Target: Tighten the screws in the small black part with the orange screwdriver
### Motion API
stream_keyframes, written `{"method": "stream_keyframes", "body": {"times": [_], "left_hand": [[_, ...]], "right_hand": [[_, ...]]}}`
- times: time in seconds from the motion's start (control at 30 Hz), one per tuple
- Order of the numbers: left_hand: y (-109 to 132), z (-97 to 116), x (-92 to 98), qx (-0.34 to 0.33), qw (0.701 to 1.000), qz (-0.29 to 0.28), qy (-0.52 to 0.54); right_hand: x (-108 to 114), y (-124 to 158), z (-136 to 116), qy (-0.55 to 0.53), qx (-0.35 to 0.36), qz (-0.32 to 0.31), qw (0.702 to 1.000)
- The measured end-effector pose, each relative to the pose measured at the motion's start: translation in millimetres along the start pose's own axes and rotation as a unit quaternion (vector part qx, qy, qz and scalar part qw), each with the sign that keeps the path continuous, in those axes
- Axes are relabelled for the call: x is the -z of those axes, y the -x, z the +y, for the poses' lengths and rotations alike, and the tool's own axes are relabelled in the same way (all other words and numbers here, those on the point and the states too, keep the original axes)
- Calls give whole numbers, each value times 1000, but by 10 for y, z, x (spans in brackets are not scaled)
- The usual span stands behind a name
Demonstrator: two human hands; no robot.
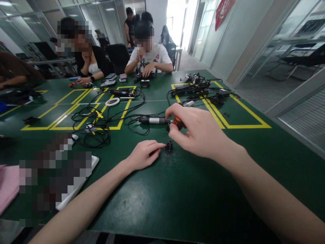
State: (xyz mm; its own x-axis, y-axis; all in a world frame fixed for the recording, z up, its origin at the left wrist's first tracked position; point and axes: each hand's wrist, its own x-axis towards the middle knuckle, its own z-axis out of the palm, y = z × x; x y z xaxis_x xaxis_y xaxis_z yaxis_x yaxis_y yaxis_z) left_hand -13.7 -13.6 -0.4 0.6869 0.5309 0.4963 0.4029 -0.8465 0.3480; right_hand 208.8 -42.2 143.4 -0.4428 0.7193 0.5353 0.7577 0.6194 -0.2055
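My right hand (200,130) is raised over the green table, thumb and fingers closed round a small orange-and-black object (178,122). Most of that object is hidden by the fingers, so its exact kind does not show. Below it, a small black round part with a short metal post (169,146) stands upright on the table. My left hand (146,154) rests on the tabletop just left of this part. Its index finger stretches out to the part's edge, the thumb is apart, and nothing is in its grasp. Behind my hands lies a grey-and-black pen-shaped electric screwdriver (154,120) with a cable.
Black cables (93,135) lie coiled at left, and more cables and adapters (193,88) are heaped at back right. A white tape ring (112,101) sits among yellow floor-style markings. A blurred-out, white-edged device (93,162) is at left. Two people sit across the table (162,210).
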Motion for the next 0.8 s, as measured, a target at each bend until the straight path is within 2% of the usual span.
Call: {"method": "stream_keyframes", "body": {"times": [0.23, 0.47, 0.8], "left_hand": [[-11, -4, -17, 9, 1000, -15, -6], [-16, 16, -8, 16, 1000, -17, 3], [-21, 22, -8, 23, 999, -25, 20]], "right_hand": [[18, 3, 7, 3, -15, -22, 1000], [-17, 9, 25, -12, -8, 5, 1000], [24, 10, 14, -23, -5, -6, 1000]]}}
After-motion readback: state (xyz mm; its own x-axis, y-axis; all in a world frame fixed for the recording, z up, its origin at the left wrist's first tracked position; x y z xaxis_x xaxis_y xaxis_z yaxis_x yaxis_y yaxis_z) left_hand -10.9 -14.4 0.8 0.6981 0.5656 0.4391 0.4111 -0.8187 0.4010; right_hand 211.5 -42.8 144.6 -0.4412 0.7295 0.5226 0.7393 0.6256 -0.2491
